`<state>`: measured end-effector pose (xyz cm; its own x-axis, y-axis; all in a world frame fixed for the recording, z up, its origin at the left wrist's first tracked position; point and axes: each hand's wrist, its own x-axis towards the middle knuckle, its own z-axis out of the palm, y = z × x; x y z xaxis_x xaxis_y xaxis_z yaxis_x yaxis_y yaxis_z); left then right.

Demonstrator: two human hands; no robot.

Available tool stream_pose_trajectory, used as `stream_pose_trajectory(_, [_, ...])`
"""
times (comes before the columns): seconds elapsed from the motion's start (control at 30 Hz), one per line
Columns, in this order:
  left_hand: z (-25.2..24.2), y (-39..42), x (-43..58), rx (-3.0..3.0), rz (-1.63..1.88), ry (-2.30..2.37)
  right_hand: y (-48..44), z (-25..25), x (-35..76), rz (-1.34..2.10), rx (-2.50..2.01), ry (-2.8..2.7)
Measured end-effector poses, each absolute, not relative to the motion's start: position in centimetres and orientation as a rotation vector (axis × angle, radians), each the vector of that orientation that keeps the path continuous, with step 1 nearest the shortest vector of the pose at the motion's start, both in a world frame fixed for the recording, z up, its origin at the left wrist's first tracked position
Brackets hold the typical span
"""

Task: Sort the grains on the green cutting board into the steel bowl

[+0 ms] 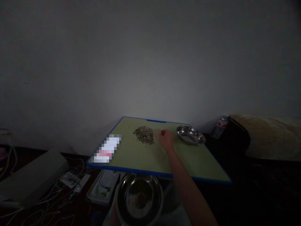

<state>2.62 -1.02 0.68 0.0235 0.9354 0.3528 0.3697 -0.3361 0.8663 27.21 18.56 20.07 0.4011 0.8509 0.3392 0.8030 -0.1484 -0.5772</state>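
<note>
My right hand (166,140) reaches over the pale green tabletop, its fingers pinched together at the right side of a loose heap of small mixed dark and light grains or beans (144,135). Whatever the fingertips hold, if anything, is too small and dim to name. A faint pinkish patch lies between the heap and my fingers. Below the table's near edge is a shiny metal bowl (122,201) with some dark and yellowish contents. Dim skin, seemingly my left hand (113,216), shows at the bowl's lower left; its fingers are hidden.
A second metal bowl (191,135) stands on the right of the blue-edged table (141,160). A blurred-out bright rectangle (107,149) lies at its left. A plastic bottle (220,126) is beyond the right edge. Cables, a power strip (70,179) and a white tray (103,186) lie lower left.
</note>
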Motion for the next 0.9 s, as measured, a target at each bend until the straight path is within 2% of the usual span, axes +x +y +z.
stream_pose_trajectory(0.47, [6.4,-0.9,3.2,1.802,1.399,1.423,18.3,19.8,27.2,0.048,-2.058,-1.442])
stream_pose_trajectory(0.9, [6.9,-0.5,2.9,1.766,1.474,1.455,19.1,19.0,27.2,0.226,-1.969,-1.423])
